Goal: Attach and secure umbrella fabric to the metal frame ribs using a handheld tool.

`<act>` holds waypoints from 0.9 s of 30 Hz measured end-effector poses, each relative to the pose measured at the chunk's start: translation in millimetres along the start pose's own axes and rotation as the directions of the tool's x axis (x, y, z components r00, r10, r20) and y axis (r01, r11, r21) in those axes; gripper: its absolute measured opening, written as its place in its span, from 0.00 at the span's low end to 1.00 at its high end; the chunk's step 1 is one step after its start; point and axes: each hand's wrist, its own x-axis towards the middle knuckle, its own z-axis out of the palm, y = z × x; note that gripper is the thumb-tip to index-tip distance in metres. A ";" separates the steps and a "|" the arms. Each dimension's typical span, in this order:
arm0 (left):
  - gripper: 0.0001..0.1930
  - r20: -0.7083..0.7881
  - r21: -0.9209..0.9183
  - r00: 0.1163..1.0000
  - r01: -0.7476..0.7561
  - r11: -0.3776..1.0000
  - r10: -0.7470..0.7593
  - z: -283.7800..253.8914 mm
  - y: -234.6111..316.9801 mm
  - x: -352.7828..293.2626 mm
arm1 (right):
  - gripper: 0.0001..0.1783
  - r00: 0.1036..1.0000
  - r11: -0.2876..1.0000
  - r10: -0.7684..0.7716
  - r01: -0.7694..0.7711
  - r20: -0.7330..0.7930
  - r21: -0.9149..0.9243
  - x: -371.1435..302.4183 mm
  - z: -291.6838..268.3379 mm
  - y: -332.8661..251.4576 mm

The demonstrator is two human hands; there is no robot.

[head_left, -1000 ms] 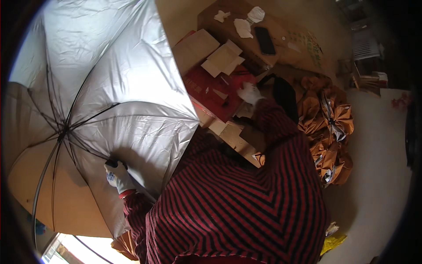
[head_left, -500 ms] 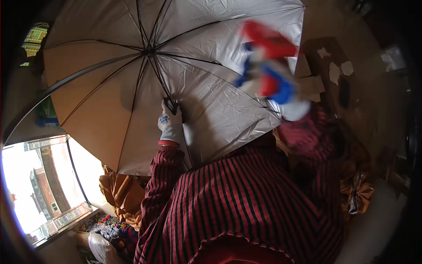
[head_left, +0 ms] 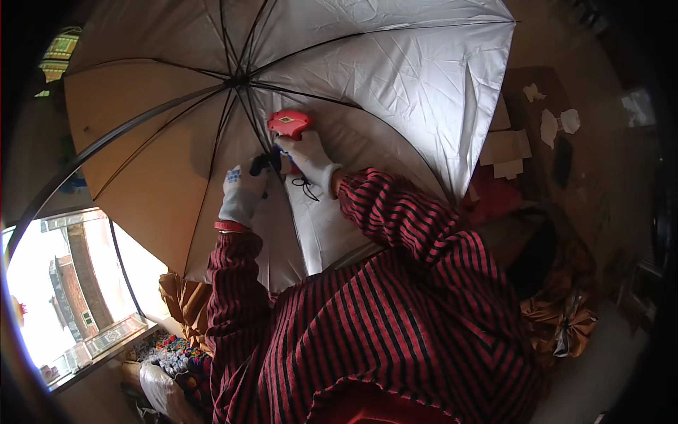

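An open umbrella (head_left: 374, 78) fills the upper view, its silvery inner side and dark ribs facing me. My left hand (head_left: 244, 189), in a white glove, is closed at a rib, pinching the umbrella where a dark piece shows; the fingertips are partly hidden. Close to its right, my gloved right hand (head_left: 311, 159) is closed around a red hand-held tool (head_left: 289, 123) with a small yellowish diamond mark; its exact kind is unclear. The tool's lower part is covered by my fingers. A thin black cord (head_left: 305, 188) dangles below the right hand against the cloth.
The umbrella's curved black shaft (head_left: 127, 127) runs toward the left. A bright window (head_left: 78, 304) is at the lower left, with crumpled brown paper (head_left: 185, 304) and multicoloured yarn-like material (head_left: 173, 353) beside it. Cardboard pieces (head_left: 505, 152) lie at the right, and more brown wrapping (head_left: 565, 325) lower down.
My right hand has swung in from the right with the red tool and now meets the left hand at the rib. My left hand has shifted slightly left and down.
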 end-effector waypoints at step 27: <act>0.10 -0.353 -0.417 0.935 -0.127 0.900 -0.032 13.7 1.4 22.8 | 0.10 0.979 0.992 0.127 -0.129 0.157 0.003 -20.5 0.6 -19.6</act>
